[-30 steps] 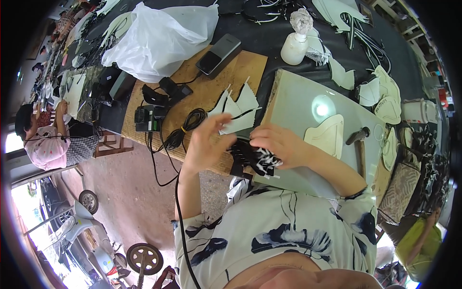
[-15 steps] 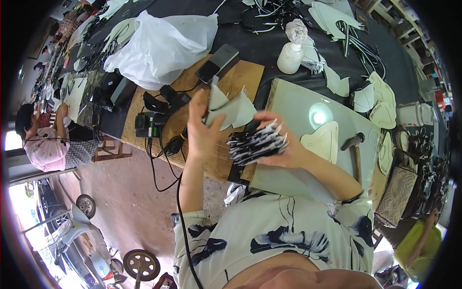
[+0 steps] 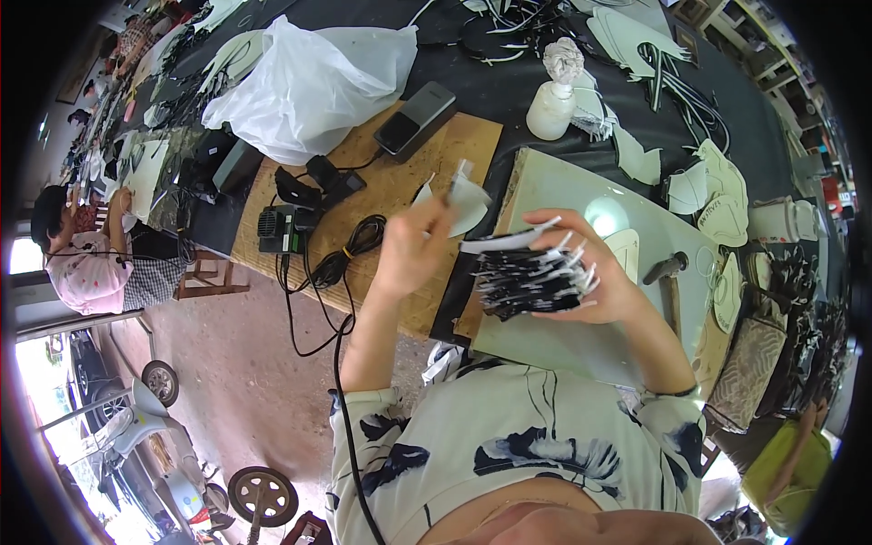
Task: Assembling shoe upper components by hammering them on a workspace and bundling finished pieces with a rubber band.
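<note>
My right hand (image 3: 604,277) is closed around a thick stack of black and white strip-like pieces (image 3: 527,283), held above the pale board. A flat pale strip lies along the top of the stack, under my fingers. My left hand (image 3: 413,245) is curled with its fingers drawn together, somewhat blurred, over the brown wooden board (image 3: 440,145). Just beyond its fingertips are pale cut pieces (image 3: 470,207), one with a blurred narrow end; what the fingers grip is unclear. Partly behind my right hand lies a pale shaped piece (image 3: 625,250).
A pale board (image 3: 545,191) carries a hammer (image 3: 670,282). Beyond it stands a white bottle (image 3: 550,111). Left of it are a white plastic bag (image 3: 309,86), a black device (image 3: 415,118) and coiled cable (image 3: 338,259). A person (image 3: 86,263) sits at far left.
My left hand has moved right and toward me, its fingers going from spread around a pale piece to curled. My right hand has shifted right with the stack.
</note>
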`<action>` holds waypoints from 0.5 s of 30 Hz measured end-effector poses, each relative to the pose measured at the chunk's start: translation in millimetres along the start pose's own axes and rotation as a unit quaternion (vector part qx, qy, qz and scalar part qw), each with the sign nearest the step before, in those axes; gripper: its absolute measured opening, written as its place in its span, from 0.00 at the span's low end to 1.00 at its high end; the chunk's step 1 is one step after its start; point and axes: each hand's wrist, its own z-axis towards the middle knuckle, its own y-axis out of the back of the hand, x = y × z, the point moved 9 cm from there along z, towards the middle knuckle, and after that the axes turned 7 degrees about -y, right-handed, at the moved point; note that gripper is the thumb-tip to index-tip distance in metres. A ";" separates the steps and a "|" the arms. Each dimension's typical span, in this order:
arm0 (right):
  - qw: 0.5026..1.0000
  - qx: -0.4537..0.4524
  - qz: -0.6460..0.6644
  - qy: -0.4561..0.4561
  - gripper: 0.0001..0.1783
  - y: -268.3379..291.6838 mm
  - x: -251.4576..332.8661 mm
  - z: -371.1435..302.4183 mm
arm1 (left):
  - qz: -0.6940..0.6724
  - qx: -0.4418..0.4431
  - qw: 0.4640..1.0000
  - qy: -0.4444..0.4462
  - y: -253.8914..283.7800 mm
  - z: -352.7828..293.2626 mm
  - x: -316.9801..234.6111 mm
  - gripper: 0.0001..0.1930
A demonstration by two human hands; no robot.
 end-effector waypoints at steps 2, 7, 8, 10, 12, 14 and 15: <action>0.999 -0.001 -0.036 -0.009 0.37 0.1 5.2 -9.3 | 0.042 0.273 0.961 0.007 -52.4 -13.3 -10.3 0.15; 0.996 -0.026 -0.008 -0.087 0.36 4.3 -25.1 -31.5 | -0.048 0.324 0.942 -0.075 -86.5 -31.7 -17.2 0.24; 0.987 0.003 0.060 -0.146 0.35 -2.0 -39.2 -39.0 | -0.043 0.340 0.936 -0.075 -90.6 -32.9 -16.5 0.24; 0.986 -0.007 0.064 -0.153 0.34 -1.7 -37.3 -41.4 | -0.113 0.217 0.970 0.006 -73.0 -20.1 11.9 0.20; 0.985 -0.015 0.071 -0.155 0.34 -2.5 -39.3 -41.8 | 0.022 0.054 0.994 0.095 -31.6 8.9 48.3 0.14; 0.986 -0.010 0.095 -0.139 0.34 -5.4 -39.8 -38.0 | 0.189 0.018 0.981 0.022 -26.0 19.7 64.2 0.11; 0.986 -0.007 0.096 -0.136 0.34 -8.4 -37.9 -35.9 | 0.349 -0.016 0.935 -0.053 -23.2 19.5 59.3 0.09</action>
